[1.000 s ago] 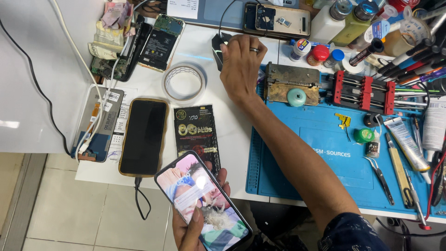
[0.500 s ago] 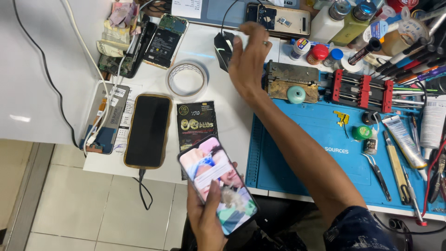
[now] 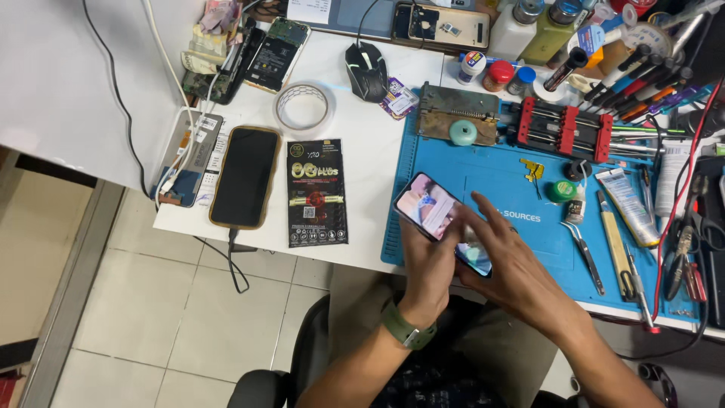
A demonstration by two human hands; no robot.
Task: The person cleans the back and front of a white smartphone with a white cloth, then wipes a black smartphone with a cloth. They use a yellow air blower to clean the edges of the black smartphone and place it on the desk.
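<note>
Off the mouse now, my right hand has come back to the phone, fingers spread over its lit screen. Left hand grips it from below, above the blue mat. Bottles crowd the bench's far edge.

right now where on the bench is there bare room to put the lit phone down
The blue mat is bare between the grey jig and the lit phone held by the left hand and right hand. White tabletop is bare between the black packet and the mat. The right end, around the tweezers, is crowded.
</note>
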